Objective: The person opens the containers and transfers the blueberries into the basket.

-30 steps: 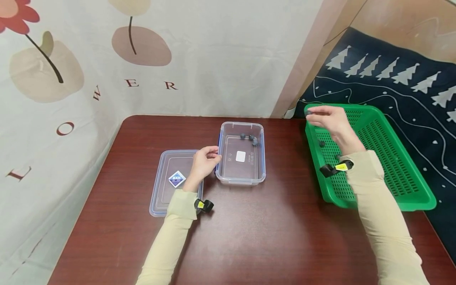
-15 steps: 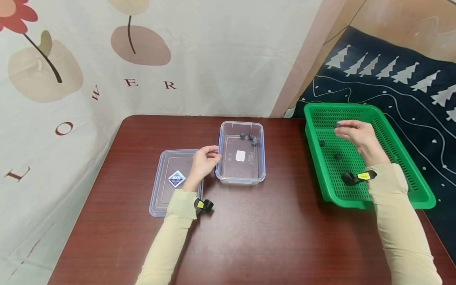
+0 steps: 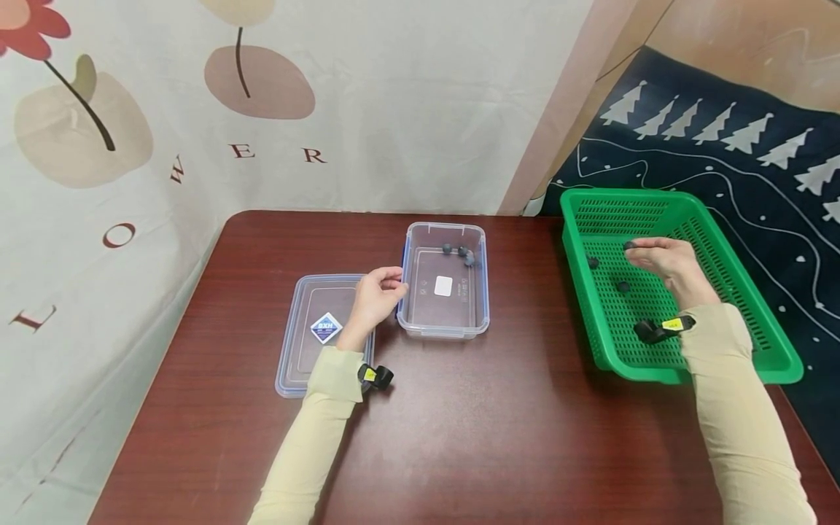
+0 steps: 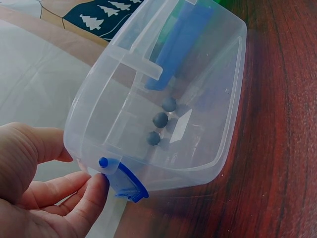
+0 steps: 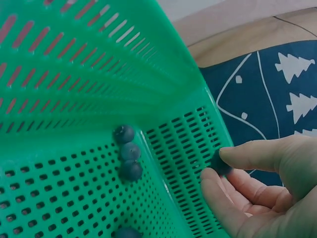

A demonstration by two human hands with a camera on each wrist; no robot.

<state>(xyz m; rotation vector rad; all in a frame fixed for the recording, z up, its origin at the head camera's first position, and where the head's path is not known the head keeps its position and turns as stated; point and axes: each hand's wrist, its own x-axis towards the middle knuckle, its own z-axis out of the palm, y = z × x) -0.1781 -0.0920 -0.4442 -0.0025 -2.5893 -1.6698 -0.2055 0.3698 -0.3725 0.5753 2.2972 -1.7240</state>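
Note:
In the head view my right hand (image 3: 669,266) is low inside the green basket (image 3: 580,321). Thumb and fingertips pinch a dark blueberry (image 5: 221,163), seen close in the right wrist view. Near it on the basket floor lie several more blueberries (image 5: 130,151), some in a short row. My left hand (image 3: 377,299) is at the left side of a clear plastic storage box (image 3: 442,321). Its relaxed fingertips touch the wall beside the blue latch (image 4: 130,182). A few blueberries (image 4: 160,120) sit toward the far end of the box.
A clear lid (image 3: 298,364) with blue trim lies on the brown table (image 3: 499,437), partly under the left forearm. The basket stands at the table's right side, by a dark blue cloth (image 3: 709,160) with white trees. A pale printed curtain (image 3: 407,109) hangs behind.
My right hand, pinching a blueberry, has come from the basket's far left rim rightward and nearer, then slightly lower into the basket. The left hand stays at the box.

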